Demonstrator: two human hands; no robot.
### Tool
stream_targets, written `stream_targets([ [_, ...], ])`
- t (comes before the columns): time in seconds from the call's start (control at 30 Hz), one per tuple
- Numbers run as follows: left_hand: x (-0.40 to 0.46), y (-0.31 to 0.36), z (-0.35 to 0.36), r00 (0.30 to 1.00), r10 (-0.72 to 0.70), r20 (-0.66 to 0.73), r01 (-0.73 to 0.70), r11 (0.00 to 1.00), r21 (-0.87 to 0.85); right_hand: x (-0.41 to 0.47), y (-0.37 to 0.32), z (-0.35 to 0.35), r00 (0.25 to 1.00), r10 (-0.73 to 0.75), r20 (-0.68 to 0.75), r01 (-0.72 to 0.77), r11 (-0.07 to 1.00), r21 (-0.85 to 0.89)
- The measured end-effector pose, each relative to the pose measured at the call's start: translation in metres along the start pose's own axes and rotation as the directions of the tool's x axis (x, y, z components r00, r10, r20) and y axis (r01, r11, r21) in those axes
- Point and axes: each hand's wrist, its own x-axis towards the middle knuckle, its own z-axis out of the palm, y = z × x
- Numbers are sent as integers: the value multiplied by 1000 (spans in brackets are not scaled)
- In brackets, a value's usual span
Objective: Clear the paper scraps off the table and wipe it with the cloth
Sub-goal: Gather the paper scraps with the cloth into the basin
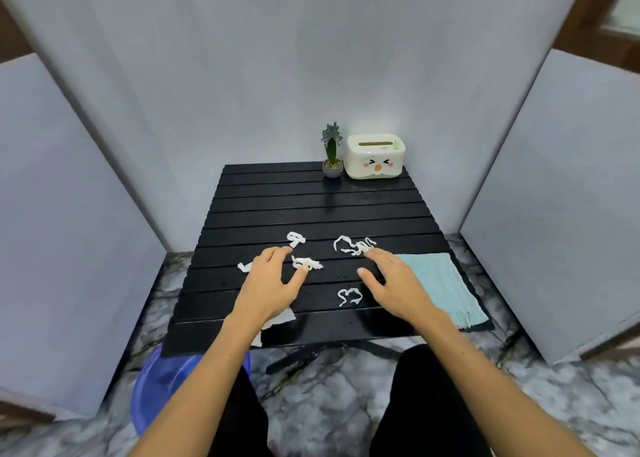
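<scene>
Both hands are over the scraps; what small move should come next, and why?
Probably close the left hand on the scrap at its fingertips. Both hands are open and empty, paper is still scattered on the table, and the cloth lies unused beside the right hand.

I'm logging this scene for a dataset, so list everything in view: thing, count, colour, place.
table: one, black slatted, centre
paper scraps: several clusters, white, scattered over the table's near half; a larger piece by the near edge, partly under the left forearm
cloth: one, light teal, flat on the table's right near side
potted plant: one, green in a grey pot, far edge
tissue box: one, cream with a cartoon face, far right corner beside the plant
basin: one, blue, on the floor at left
hands: left and right, open, over the scraps
</scene>
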Motion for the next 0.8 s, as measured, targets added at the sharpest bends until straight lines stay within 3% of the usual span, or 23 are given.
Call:
stream_targets([
  [0.43,-72,6,-6,1000,-15,-23,16,999,29,-45,-19,-29,996,77,-53,-71,991,115],
  [0.57,-83,-1,-6,999,2,-42,-1,1000,30,-49,-6,-39,993,103,-61,-99,994,55],
  [0.8,-94,-15,2,998,-33,-52,36,998,48,-52,39,-34,975,221,-27,-222,954,-201],
])
